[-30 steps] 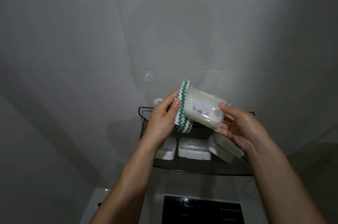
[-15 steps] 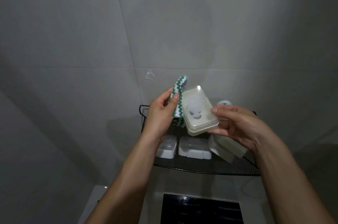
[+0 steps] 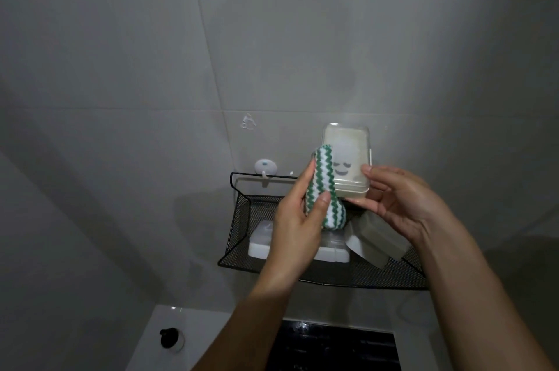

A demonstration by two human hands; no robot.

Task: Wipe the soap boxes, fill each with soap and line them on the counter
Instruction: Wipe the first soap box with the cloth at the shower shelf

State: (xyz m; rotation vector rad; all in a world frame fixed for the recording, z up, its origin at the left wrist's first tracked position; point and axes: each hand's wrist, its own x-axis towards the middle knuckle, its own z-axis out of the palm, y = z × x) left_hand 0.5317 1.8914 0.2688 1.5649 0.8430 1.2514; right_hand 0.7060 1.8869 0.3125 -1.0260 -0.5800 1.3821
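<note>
Standing on end in front of the tiled wall, a translucent soap box (image 3: 348, 159) shows its broad side to the camera, with a small printed face of closed eyes and a smile near its lower half. The right hand (image 3: 402, 204) holds the box from below and from the right, thumb across the lower right corner of the front and fingers curled under the bottom edge. The left hand (image 3: 298, 228) grips a green-and-white zigzag cloth (image 3: 322, 189), rolled into a thick wad; the thumb presses across the cloth's front and the fingers wrap behind it. The cloth lies against the left edge of the box and overlaps its lower left corner.

Just below and behind the hands, a black wire-mesh shelf (image 3: 242, 219) is fixed to the wall. Lying in it are more soap boxes: one white box (image 3: 260, 242) at the left, a second one (image 3: 332, 251) beside it, partly hidden by the left wrist, and a third box (image 3: 378, 243) tilted at the right, under the right hand. A small round white wall hook (image 3: 265, 168) sits on the tiles just above the shelf's far left corner.

Nearer the camera, beneath the shelf, runs a white bench (image 3: 169, 319) with a dark round knob (image 3: 169, 337) at the left and a glossy black panel (image 3: 335, 346) set into it between the two forearms.
</note>
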